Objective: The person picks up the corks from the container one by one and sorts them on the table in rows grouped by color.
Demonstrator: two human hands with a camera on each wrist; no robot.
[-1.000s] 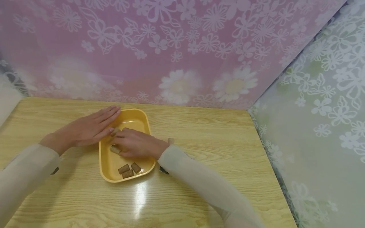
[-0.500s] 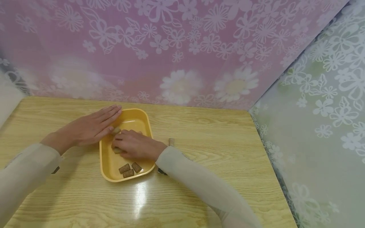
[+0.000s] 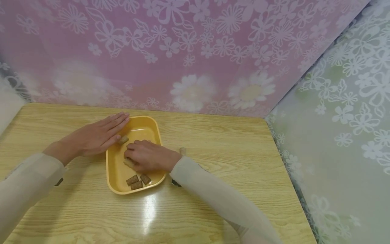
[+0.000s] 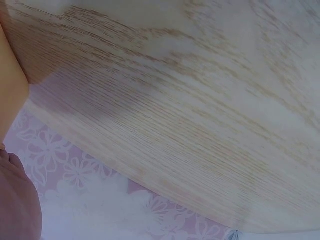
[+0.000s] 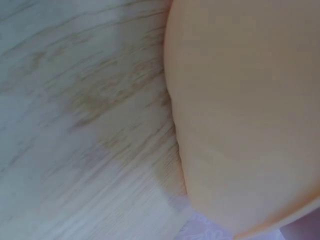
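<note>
A yellow plastic tray (image 3: 112, 181) stands on the table. My left hand (image 3: 94, 137) lies along its left rim with fingers straight, the thumb touching or close to a light cork (image 3: 123, 140) inside. Within the tray, my right hand (image 3: 147, 155) has curled fingers and pinches another light cork (image 3: 128, 163), partly hidden by the hand. Three darker brown corks (image 3: 136, 185) lie together at the tray's near end. The left wrist view catches an edge of my left hand (image 4: 17, 200); the right wrist view is mostly filled by the tray's outer wall (image 5: 245, 100).
One more light cork (image 3: 182, 151) stands on the wood-grain table (image 3: 225, 162) to the right of the tray, just beyond my right wrist. A pink floral wall (image 3: 146, 81) borders the table's far edge. A pale floral wall (image 3: 341, 162) runs along the right side.
My right hand has shifted slightly right and nearer, the pinched cork moving with it. The cork by my left thumb now shows more fully. My left hand has stayed in place.
</note>
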